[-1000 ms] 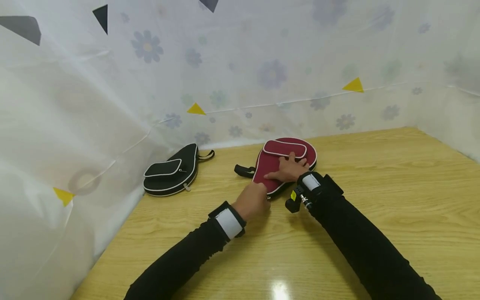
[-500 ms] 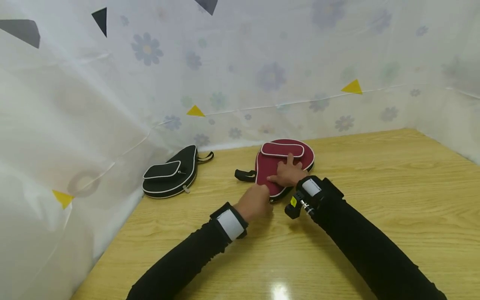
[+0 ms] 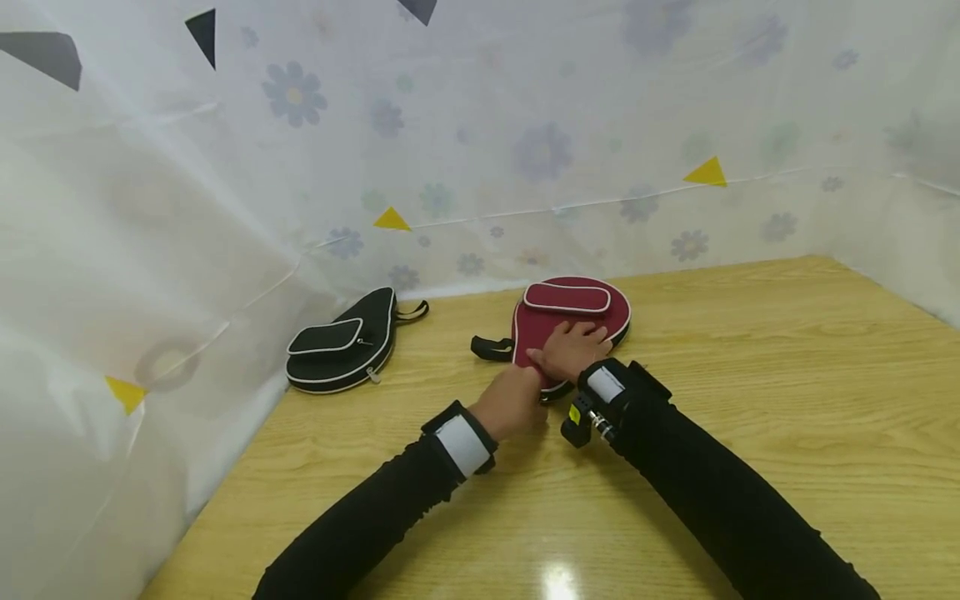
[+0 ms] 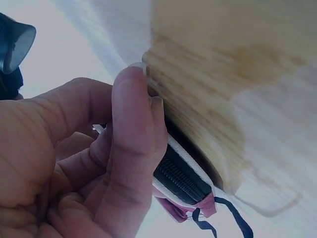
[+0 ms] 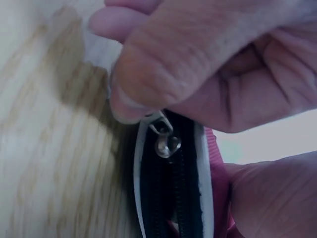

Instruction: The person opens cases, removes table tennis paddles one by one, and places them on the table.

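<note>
A red paddle-shaped zip case [image 3: 534,332] with white piping lies at the back of the table. My right hand [image 3: 572,352] rests on its top face, fingers spread below the front pocket [image 3: 566,297]. At the case's near edge, my left hand [image 3: 512,405] pinches the zipper pull with thumb and curled fingers. The zipper slider [image 5: 167,145] shows in the right wrist view, with a gap between the teeth below it. In the left wrist view, the zipper teeth [image 4: 178,178] run along the black side beyond my fingers.
A black case [image 3: 341,342] of the same shape lies at the table's left edge. The red case's black strap [image 3: 491,348] points left. Floral white sheeting [image 3: 480,167] hangs behind the wooden table [image 3: 750,400] and along its sides.
My right hand has slid back across the red case, its fingertips leaving the pocket's edge. My left hand has shifted slightly right along the near edge. The red case has turned a little.
</note>
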A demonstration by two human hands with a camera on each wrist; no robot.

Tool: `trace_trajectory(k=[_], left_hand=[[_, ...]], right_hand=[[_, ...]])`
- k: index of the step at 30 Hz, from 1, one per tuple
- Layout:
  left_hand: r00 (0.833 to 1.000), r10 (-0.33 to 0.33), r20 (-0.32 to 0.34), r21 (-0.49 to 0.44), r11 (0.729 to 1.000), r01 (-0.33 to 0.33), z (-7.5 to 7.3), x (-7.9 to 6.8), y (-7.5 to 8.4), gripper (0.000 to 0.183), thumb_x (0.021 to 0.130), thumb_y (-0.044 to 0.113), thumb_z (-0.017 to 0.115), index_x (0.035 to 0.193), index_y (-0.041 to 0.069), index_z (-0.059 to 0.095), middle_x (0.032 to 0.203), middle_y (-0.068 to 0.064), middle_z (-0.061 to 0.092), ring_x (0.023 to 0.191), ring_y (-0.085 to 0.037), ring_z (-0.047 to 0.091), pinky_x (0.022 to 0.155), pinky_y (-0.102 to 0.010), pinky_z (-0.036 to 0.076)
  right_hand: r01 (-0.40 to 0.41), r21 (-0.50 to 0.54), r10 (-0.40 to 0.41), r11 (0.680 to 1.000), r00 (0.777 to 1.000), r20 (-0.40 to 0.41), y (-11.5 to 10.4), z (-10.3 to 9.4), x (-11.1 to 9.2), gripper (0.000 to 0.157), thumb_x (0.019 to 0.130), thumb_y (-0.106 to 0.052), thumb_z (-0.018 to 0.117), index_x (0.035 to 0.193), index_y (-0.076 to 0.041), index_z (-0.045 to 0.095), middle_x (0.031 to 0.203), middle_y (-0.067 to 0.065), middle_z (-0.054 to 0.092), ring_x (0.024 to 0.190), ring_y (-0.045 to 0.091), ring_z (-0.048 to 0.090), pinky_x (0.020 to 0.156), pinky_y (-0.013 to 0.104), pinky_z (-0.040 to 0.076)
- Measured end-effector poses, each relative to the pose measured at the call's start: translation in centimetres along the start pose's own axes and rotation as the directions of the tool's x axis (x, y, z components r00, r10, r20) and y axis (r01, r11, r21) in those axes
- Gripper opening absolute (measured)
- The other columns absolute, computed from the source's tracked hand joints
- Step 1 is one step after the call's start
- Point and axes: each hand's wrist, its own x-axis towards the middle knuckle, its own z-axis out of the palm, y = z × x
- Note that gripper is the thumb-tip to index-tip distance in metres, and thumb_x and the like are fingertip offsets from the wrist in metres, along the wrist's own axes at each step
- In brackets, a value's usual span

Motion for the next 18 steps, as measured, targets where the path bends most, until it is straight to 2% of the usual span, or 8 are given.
trace_trajectory(k=[9, 18], left_hand=[[1.000, 0.002, 0.011, 0.003, 1.000, -0.002, 0.0, 0.2, 0.3, 0.029, 0.086, 0.007, 0.080, 0.064, 0.007, 0.061, 0.053, 0.007, 0.041, 0.050, -0.008, 0.039, 0.049, -0.020, 0.032], [0.999, 0.007, 0.031, -0.005, 1.000, -0.006, 0.2, 0.3, 0.5, 0.036, 0.086, 0.007, 0.079, 0.058, 0.009, 0.056, 0.050, 0.007, 0.039, 0.047, -0.006, 0.037, 0.046, -0.019, 0.031]], right_hand=[[0.074, -0.002, -0.074, 0.997, 0.997, 0.028, 0.8, -1.0, -0.2, 0.080, 0.104, -0.042, 0.051, 0.146, 0.022, 0.028, 0.145, 0.052, 0.024, 0.138, 0.068, 0.021, 0.110, 0.070, 0.026], [0.128, -0.006, -0.128, 0.992, 0.991, 0.049, 1.5, -1.3, 0.1, 0.082, 0.103, -0.044, 0.054, 0.144, 0.023, 0.032, 0.145, 0.051, 0.026, 0.135, 0.069, 0.024, 0.107, 0.073, 0.029]])
